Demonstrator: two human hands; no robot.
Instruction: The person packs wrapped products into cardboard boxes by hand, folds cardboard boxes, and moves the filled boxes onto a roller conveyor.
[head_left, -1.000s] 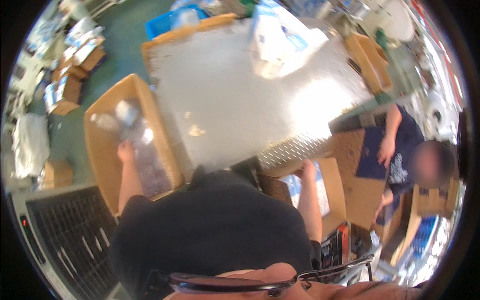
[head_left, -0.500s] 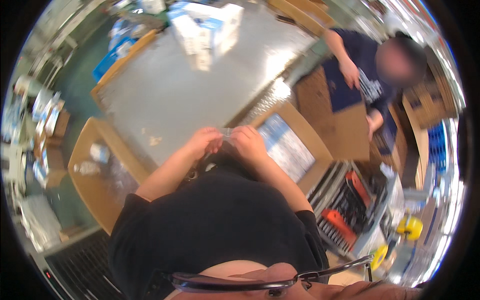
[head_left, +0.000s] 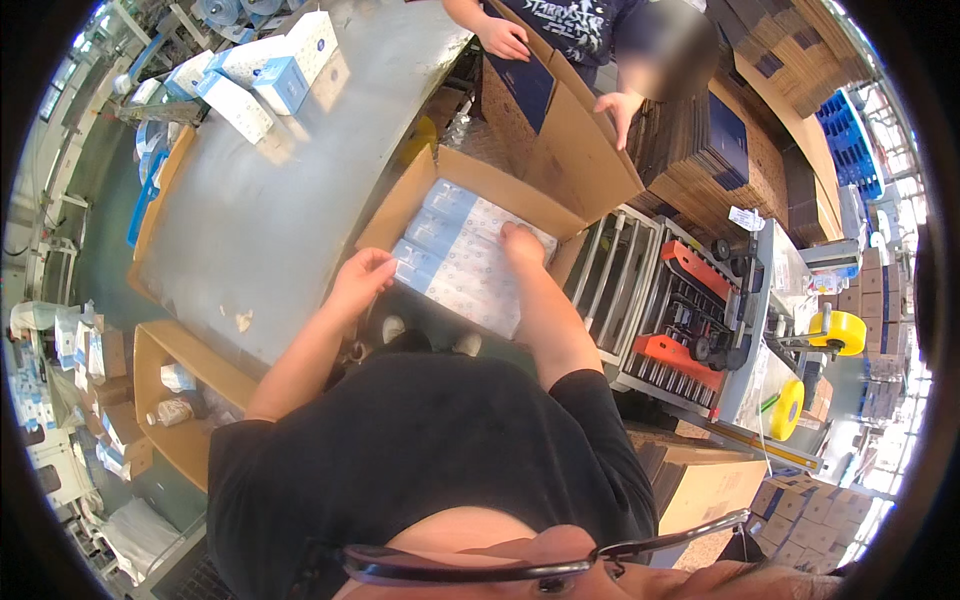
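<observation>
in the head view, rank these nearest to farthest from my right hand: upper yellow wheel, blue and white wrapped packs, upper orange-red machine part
From the right hand:
1. Blue and white wrapped packs: at the hand, inside the open carton.
2. Upper orange-red machine part: to the right, past the rollers.
3. Upper yellow wheel: farther right.

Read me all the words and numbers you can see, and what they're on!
Other person's dark shirt: white letters, but I won't copy them.
Packs in the open box: marks too small to read.
Blue-and-white boxes on the table: too small to read.
White tag: too small.
</observation>
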